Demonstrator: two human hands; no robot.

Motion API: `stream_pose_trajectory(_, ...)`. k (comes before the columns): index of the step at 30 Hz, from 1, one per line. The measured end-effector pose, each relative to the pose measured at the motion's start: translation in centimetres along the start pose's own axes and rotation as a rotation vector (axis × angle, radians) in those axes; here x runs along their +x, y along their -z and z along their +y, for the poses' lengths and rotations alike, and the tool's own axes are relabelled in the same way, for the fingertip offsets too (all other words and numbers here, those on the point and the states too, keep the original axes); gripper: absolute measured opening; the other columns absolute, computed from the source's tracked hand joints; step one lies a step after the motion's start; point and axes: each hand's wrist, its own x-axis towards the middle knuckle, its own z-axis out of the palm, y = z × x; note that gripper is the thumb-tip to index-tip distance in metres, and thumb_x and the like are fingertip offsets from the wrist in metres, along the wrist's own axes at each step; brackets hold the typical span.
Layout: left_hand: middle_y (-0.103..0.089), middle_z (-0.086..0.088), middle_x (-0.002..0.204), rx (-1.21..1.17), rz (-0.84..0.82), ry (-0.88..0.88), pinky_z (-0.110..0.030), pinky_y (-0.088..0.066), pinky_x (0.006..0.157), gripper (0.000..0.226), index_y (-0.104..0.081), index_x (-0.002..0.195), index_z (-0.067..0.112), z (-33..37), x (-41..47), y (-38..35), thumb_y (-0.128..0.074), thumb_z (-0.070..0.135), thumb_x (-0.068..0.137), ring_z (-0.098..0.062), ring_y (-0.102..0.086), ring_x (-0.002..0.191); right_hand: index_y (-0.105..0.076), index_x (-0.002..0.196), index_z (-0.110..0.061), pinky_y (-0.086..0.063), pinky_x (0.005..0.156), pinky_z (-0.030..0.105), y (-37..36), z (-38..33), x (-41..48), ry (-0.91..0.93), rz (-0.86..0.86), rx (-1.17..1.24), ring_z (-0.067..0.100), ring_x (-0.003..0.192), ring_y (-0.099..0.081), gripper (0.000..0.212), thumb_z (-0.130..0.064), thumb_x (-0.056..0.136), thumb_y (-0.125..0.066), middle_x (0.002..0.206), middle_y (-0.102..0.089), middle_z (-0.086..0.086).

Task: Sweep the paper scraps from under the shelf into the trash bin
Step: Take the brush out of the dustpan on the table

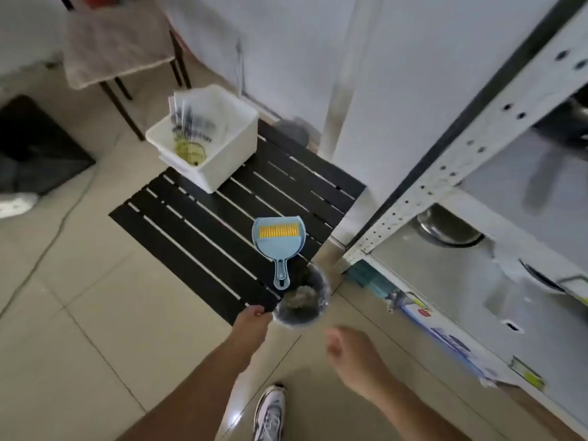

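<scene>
Over beige floor tiles (79, 313) beside the white perforated metal shelf (445, 173), we note the small round dark trash bin (323, 283), scraps inside, at the corner of a black slatted platform (191, 224) bearing a blue dustpan with yellow brush (280, 243); the left hand (254, 318) meets its rim, grip unclear, and the right hand (345, 346) hovers loosely curled, empty.

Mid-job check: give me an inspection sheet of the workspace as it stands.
Surface: tiled floor; black slatted panel on it.
Job's things: bin on floor by shelf, greyish scraps inside; dustpan with brush on panel.
Clutter: white tub of papers on panel; boxes under shelf.
Hands: left hand at bin rim, grip unclear; right hand loosely curled, empty.
Cables: possibly one thin cable on floor.
Surroundings: wall, draped table, shoe.
</scene>
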Motion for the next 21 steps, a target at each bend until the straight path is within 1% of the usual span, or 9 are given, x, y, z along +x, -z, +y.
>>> stream_pose_trajectory(1,-0.059,-0.010,0.095,-0.153,-0.045,0.014,-0.034,-0.044,0.069,0.027,-0.053,0.118,0.012,0.4,1.2,-0.2,-0.056,0.011,0.091,-0.023,-0.055,0.078,-0.059,0.086,-0.018,-0.050,0.065,0.024,-0.4,-0.5,2.5,0.038,0.034,-0.002,0.008,0.075,-0.062,0.014,-0.020,0.095,-0.049,0.082,-0.063,-0.008)
stream_pose_trajectory(3,-0.058,-0.010,0.089,-0.287,-0.130,0.066,-0.032,-0.045,0.067,0.016,-0.055,0.107,0.010,1.1,3.3,-0.9,-0.048,0.003,0.094,-0.022,-0.055,0.074,-0.060,0.099,-0.024,-0.051,0.068,0.018,-0.6,-2.0,6.6,0.133,0.101,-0.039,0.002,0.081,-0.063,0.009,-0.024,0.096,-0.052,0.091,-0.064,-0.012)
stream_pose_trajectory(5,-0.061,-0.016,0.089,-0.350,-0.124,0.097,-0.032,-0.050,0.068,0.014,-0.059,0.094,0.006,1.5,5.0,-1.7,-0.046,0.002,0.092,-0.026,-0.058,0.079,-0.059,0.120,-0.023,-0.051,0.089,0.022,-0.7,-3.3,10.4,0.203,0.151,-0.029,0.009,0.103,-0.063,0.026,-0.025,0.094,-0.057,0.114,-0.065,-0.007)
stream_pose_trajectory(8,-0.072,-0.017,0.094,-0.502,-0.099,0.129,-0.036,-0.060,0.071,0.022,-0.067,0.102,0.000,1.5,6.6,-2.8,-0.049,0.006,0.091,-0.030,-0.067,0.084,-0.046,0.137,-0.013,-0.038,0.114,0.037,-1.4,-4.3,14.6,0.289,0.155,-0.159,0.018,0.131,-0.046,0.048,-0.020,0.091,-0.059,0.139,-0.053,0.003)
stream_pose_trajectory(11,-0.070,-0.020,0.091,-0.594,-0.100,0.156,-0.040,-0.061,0.072,0.028,-0.066,0.108,-0.006,1.6,7.5,-3.1,-0.048,0.008,0.092,-0.032,-0.068,0.082,-0.034,0.145,-0.009,-0.027,0.120,0.037,-2.0,-4.6,17.8,0.378,0.112,-0.362,0.023,0.144,-0.031,0.063,-0.023,0.090,-0.062,0.152,-0.038,0.009)
stream_pose_trajectory(13,-0.070,-0.023,0.094,-0.607,-0.098,0.155,-0.045,-0.061,0.079,0.031,-0.065,0.110,-0.007,1.5,7.8,-3.1,-0.046,0.009,0.092,-0.034,-0.069,0.085,-0.035,0.144,-0.008,-0.028,0.119,0.038,-2.3,-4.6,18.8,0.427,0.110,-0.434,0.024,0.143,-0.033,0.065,-0.026,0.088,-0.064,0.152,-0.039,0.010)
stream_pose_trajectory(17,-0.069,-0.031,0.108,-0.577,-0.085,0.134,-0.048,-0.058,0.085,0.034,-0.065,0.110,-0.008,1.7,7.5,-3.0,-0.038,0.008,0.096,-0.042,-0.068,0.101,-0.049,0.135,-0.006,-0.040,0.111,0.038,-2.3,-5.0,19.5,0.478,0.187,-0.540,0.026,0.131,-0.049,0.057,-0.025,0.085,-0.069,0.138,-0.054,0.010)
stream_pose_trajectory(19,-0.069,-0.030,0.106,-0.594,-0.075,0.118,-0.048,-0.058,0.085,0.034,-0.066,0.107,-0.008,1.8,7.4,-2.9,-0.037,0.008,0.098,-0.042,-0.068,0.100,-0.059,0.124,-0.004,-0.049,0.102,0.039,-2.6,-5.2,19.5,0.501,0.217,-0.663,0.027,0.117,-0.060,0.050,-0.021,0.079,-0.074,0.123,-0.065,0.012)
stream_pose_trajectory(21,-0.069,-0.027,0.095,-0.605,-0.071,0.103,-0.048,-0.058,0.085,0.034,-0.065,0.104,-0.010,2.1,7.1,-2.8,-0.036,0.007,0.098,-0.038,-0.069,0.090,-0.063,0.116,-0.001,-0.055,0.094,0.040,-2.9,-4.9,19.7,0.550,0.230,-0.750,0.029,0.107,-0.065,0.047,-0.018,0.074,-0.076,0.112,-0.068,0.014)
